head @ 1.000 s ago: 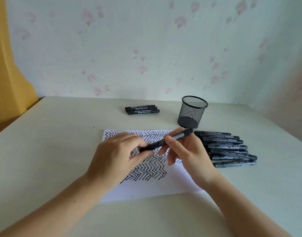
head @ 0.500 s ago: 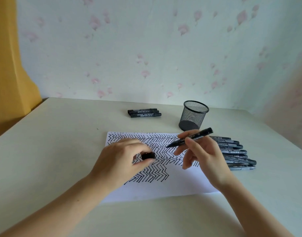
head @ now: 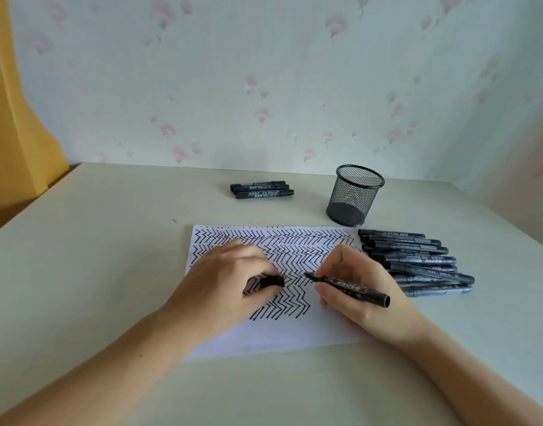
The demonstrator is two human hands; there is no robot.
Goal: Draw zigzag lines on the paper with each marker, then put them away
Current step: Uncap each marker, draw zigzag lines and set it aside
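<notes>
Nearest to me, two bare forearms reach in over the pale bench (head: 79, 272) and meet on the sheet of paper (head: 279, 330), which lies flat in the middle with its near strip still white. The left hand (head: 221, 290) rests on the paper's left half, its fingers (head: 248, 256) curled down and pinching a small black cap (head: 272, 281) against the sheet. Just to the right, the right hand (head: 356, 290) grips an uncapped black marker (head: 350, 287); thumb and fingers are clamped round the barrel, the tip points left and touches the paper at the edge of the drawn pattern, and the blunt end sticks out to the near right, above the hand. Black zigzag lines (head: 288, 250) fill the far and middle part of the sheet in close rows, running under both hands.

Right of the paper, just beside its edge, a pile of capped black markers (head: 418, 259) lies on the bench, all roughly parallel, pointing left to right. Further back stands a black mesh pen cup (head: 355, 195), upright, near the paper's far right corner. Left of it, well apart, three more markers (head: 262, 190) lie side by side, touching. Behind the bench rises a pale wall (head: 264, 87) with faint pink flowers, and a yellow curtain (head: 15, 118) hangs at the far left
</notes>
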